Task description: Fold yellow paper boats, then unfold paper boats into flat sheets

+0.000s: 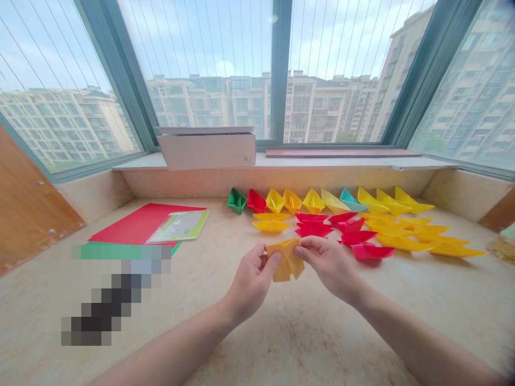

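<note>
The room was a window bay, its green-framed windows (279,64) looking out through thin wires at apartment blocks (209,102). On the window sill (338,162) stood a cardboard box (206,149) and a reddish board (341,153). A wooden panel (32,198) closed the left side of the bay. The marble-patterned surface (306,343) below carried massed paper boats (346,225), mostly yellow and red, with one green boat (236,201) at the left end and one teal boat (352,199) among the back row. To the left lay a red paper sheet (140,225) with a printed booklet (179,225) on it; a pixelated patch obscured the area nearer the person, and its contents could not be identified. The left hand (251,281) and right hand (328,265) were raised above the surface, just in front of the boats, with the folded yellow paper (285,260) between them. The fingers (272,261) of both hands were closed on it, gripping its opposite sides. The work in hand was judged to be mid-fold: the paper did not match the boats' shape, and its loose flaps called for an even pull from both hands.
</note>
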`<act>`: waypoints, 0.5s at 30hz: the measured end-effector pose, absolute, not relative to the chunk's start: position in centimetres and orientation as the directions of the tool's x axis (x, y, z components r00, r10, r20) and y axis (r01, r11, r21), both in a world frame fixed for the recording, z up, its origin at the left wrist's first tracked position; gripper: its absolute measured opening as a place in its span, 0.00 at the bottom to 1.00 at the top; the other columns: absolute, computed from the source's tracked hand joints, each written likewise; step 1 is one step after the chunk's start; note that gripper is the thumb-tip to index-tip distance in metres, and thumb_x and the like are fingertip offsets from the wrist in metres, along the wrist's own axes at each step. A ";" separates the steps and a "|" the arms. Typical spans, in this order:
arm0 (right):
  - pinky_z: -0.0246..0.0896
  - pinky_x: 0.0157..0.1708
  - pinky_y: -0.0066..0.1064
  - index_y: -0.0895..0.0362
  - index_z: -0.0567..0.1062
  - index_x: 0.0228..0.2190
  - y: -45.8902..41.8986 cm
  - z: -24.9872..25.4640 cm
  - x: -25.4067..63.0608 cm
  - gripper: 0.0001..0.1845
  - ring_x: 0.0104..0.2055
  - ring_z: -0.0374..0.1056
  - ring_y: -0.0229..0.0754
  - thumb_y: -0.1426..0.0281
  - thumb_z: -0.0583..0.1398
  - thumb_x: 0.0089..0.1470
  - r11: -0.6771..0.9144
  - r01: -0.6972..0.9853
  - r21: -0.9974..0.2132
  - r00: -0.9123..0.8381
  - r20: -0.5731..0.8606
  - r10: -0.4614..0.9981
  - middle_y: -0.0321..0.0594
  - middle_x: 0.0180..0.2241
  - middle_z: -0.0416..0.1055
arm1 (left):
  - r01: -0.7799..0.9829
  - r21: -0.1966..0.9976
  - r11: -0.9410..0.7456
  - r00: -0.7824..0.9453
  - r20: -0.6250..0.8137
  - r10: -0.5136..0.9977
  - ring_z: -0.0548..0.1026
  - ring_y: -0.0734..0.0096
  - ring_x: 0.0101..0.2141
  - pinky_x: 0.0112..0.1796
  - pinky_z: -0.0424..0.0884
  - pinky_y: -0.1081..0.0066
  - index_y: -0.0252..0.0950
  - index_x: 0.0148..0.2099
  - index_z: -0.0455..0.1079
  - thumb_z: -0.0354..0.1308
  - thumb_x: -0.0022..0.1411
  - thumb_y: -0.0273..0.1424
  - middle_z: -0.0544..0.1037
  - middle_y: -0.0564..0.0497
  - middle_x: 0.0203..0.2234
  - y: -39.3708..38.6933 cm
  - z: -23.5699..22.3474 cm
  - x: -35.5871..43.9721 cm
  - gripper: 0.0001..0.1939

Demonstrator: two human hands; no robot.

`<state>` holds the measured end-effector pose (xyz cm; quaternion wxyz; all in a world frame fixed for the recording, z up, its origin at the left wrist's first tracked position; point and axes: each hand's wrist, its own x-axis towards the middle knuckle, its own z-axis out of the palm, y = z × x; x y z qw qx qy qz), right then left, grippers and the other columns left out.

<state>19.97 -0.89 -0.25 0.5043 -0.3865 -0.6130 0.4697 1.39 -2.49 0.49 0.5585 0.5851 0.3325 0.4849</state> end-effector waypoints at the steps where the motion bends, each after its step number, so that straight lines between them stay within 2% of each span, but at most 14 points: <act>1: 0.69 0.39 0.32 0.55 0.80 0.34 -0.9 -0.4 20.0 0.12 0.38 0.74 0.43 0.59 0.66 0.54 0.270 0.018 -0.963 -0.196 0.261 0.945 0.38 0.32 0.78 | -0.140 0.978 -0.155 0.306 0.192 0.932 0.79 0.65 0.36 0.36 0.73 0.69 0.34 0.43 0.68 0.59 0.64 0.40 0.81 0.46 0.36 -2.5 0.5 1.3 0.14; 6: 0.66 0.33 0.32 0.54 0.78 0.35 -1.4 -0.5 19.8 0.09 0.34 0.71 0.41 0.62 0.63 0.58 0.361 0.180 -0.915 -0.211 0.323 0.923 0.37 0.31 0.77 | 0.014 0.987 -0.160 0.272 0.150 0.950 0.73 0.74 0.25 0.25 0.64 0.77 0.33 0.32 0.66 0.63 0.60 0.42 0.75 0.53 0.23 -2.1 -0.2 0.7 0.17; 9: 0.65 0.34 0.33 0.53 0.78 0.36 -1.9 -0.2 19.7 0.07 0.34 0.70 0.41 0.64 0.61 0.60 0.445 0.288 -0.848 -0.212 0.396 0.893 0.37 0.32 0.76 | 0.136 0.968 -0.209 0.286 0.163 0.944 0.69 0.76 0.23 0.23 0.61 0.77 0.32 0.29 0.67 0.61 0.61 0.43 0.71 0.54 0.20 -2.1 -0.5 0.6 0.18; 12: 0.65 0.35 0.33 0.52 0.79 0.38 -2.1 0.0 19.6 0.09 0.36 0.70 0.42 0.65 0.58 0.63 0.510 0.301 -0.806 -0.247 0.451 0.858 0.38 0.34 0.76 | 0.166 0.950 -0.265 0.342 0.196 0.919 0.73 0.72 0.27 0.27 0.67 0.75 0.32 0.35 0.72 0.61 0.62 0.41 0.75 0.50 0.26 -2.2 -0.5 0.8 0.15; 15: 0.66 0.37 0.33 0.51 0.80 0.40 -1.9 -0.1 19.8 0.11 0.39 0.70 0.43 0.64 0.57 0.64 0.541 0.292 -0.789 -0.307 0.458 0.834 0.40 0.36 0.75 | 0.130 0.960 -0.249 0.382 0.183 0.906 0.76 0.68 0.30 0.29 0.71 0.73 0.32 0.43 0.73 0.60 0.63 0.40 0.79 0.47 0.32 -2.4 -0.4 1.0 0.15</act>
